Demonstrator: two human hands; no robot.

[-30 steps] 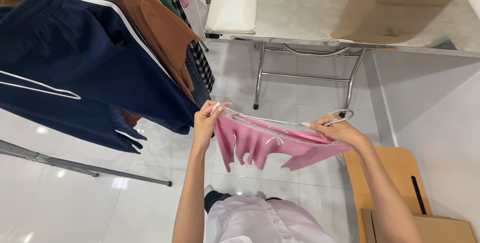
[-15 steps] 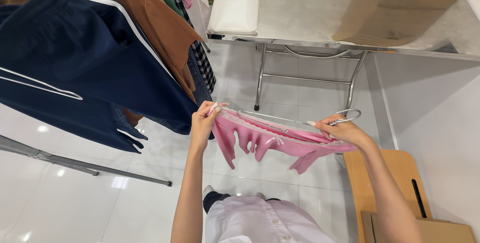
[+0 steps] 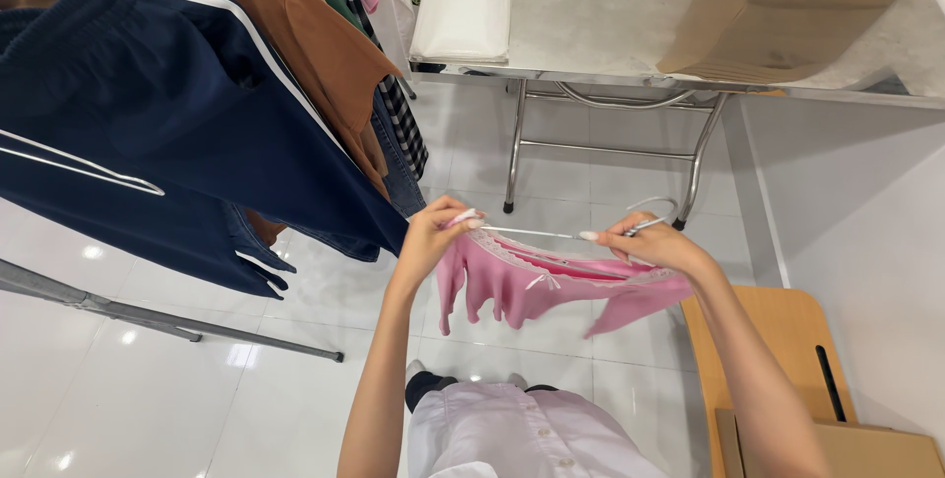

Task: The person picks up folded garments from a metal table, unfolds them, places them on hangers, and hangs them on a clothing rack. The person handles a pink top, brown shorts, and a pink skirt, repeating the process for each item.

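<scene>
Pink garment (image 3: pixel 551 286) on thin wire hanger (image 3: pixel 551 234), long axis left-right, hook toward right. Left hand (image 3: pixel 433 237) pinches one end, right hand (image 3: pixel 655 242) other; held above white floor (image 3: pixel 177 389).

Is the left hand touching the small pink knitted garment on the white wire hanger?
Touching. The head view shows the left hand pinching the shoulder edge of the pink knitted garment at the end of the white wire hanger.

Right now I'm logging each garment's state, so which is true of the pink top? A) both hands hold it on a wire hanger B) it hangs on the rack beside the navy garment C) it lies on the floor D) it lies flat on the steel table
A: the left hand and right hand hold the pink top on a white wire hanger, in the air above the tiled floor.
</scene>
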